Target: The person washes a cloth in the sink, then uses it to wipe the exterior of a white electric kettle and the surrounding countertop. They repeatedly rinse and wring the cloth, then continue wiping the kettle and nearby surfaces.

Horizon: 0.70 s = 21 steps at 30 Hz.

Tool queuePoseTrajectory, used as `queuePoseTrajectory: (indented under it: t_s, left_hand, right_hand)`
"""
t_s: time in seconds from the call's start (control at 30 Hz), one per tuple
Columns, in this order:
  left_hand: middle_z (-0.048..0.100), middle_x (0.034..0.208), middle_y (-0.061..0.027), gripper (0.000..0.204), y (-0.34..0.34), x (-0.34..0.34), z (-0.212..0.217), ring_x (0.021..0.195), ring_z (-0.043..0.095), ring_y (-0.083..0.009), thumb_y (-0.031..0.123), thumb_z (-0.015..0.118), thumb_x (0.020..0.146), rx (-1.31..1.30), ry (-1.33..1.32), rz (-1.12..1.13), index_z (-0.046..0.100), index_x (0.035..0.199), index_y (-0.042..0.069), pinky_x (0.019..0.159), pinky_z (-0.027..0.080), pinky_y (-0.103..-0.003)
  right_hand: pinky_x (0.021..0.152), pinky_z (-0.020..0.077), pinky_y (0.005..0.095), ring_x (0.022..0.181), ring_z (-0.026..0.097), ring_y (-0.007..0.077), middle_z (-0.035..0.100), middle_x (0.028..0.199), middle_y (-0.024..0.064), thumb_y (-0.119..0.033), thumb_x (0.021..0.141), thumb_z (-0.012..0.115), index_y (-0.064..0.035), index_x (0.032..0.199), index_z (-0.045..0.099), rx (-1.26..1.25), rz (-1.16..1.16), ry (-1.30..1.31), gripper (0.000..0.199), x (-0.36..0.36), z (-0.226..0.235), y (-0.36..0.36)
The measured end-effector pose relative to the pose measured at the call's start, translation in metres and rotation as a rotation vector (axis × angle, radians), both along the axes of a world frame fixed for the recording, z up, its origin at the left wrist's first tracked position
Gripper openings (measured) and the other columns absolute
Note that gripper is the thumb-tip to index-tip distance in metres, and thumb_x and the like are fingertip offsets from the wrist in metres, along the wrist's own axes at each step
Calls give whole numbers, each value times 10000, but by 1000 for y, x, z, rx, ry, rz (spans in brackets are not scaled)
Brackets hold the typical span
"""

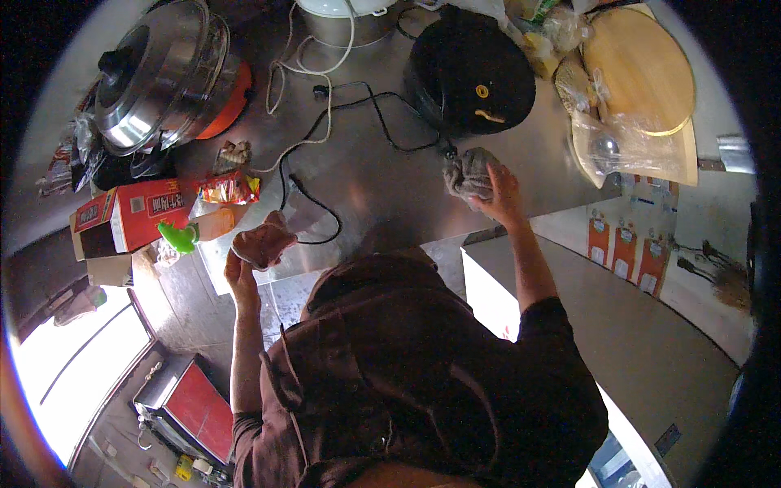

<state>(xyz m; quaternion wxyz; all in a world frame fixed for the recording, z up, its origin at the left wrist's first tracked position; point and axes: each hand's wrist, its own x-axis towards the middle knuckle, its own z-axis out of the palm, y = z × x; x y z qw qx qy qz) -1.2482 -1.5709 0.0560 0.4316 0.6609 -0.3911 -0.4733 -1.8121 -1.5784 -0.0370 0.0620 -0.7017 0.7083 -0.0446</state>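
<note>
- The right hand (502,193) is pressing a crumpled grey cloth (469,173) onto the steel desk (382,191), just right of the frame's centre; its fingers are curling closed over the cloth's right edge.
- The cloth is lying bunched in a lump, its longer side running roughly up and down the frame, its upper end nearly touching the black round cooker (470,69) above it.
- The left hand (242,272) is holding a pinkish folded rag (263,243) left of centre, fingers closed round its lower edge; the rag's long axis is slanting toward the upper right.
- Black and white cords (325,106) are trailing across the desk between the two hands.
- A lidded steel pot (159,73) is sitting at upper left, a red carton (130,215) below it.
- A round wooden board (639,69) is lying at upper right.
</note>
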Motion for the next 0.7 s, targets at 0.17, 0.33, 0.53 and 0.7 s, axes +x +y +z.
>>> queuePoseTrajectory:
  t_s: [0.17, 0.33, 0.53, 0.7]
  left_hand:
    - [609, 1146, -71, 328, 10, 26, 0, 1059, 555, -148, 160, 547, 940, -42, 24, -7, 554, 1219, -13, 922, 431, -307]
    - [608, 1150, -67, 340, 38, 55, 4, 1059, 558, -148, 164, 554, 941, -93, 34, 72, 549, 1232, -11, 917, 433, -306]
    - [605, 1164, -69, 359, 61, 63, 13, 1066, 552, -152, 203, 557, 944, -89, 34, 159, 546, 1234, -8, 937, 416, -311]
    - [643, 1039, -48, 344, 77, 72, 1, 953, 579, -129, 256, 523, 945, -17, 113, 225, 610, 1142, -13, 857, 457, -291]
  right_hand:
    - [942, 430, 467, 1127, 502, 439, 504, 1241, 274, -381, 674, 761, -123, 1313, 479, 79, -233, -16, 745, 53, -38, 19]
    - [846, 465, 478, 1000, 580, 409, 607, 1060, 214, -298, 718, 706, -15, 1153, 517, 226, -180, -528, 553, 113, 18, 28]
    - [877, 461, 500, 1005, 555, 465, 527, 1151, 315, -459, 752, 693, 55, 1112, 551, 78, -513, -183, 643, 87, -3, 31]
    - [909, 457, 479, 1112, 498, 456, 439, 1218, 362, -518, 842, 574, 57, 1226, 490, 70, -299, 299, 697, 116, -49, 23]
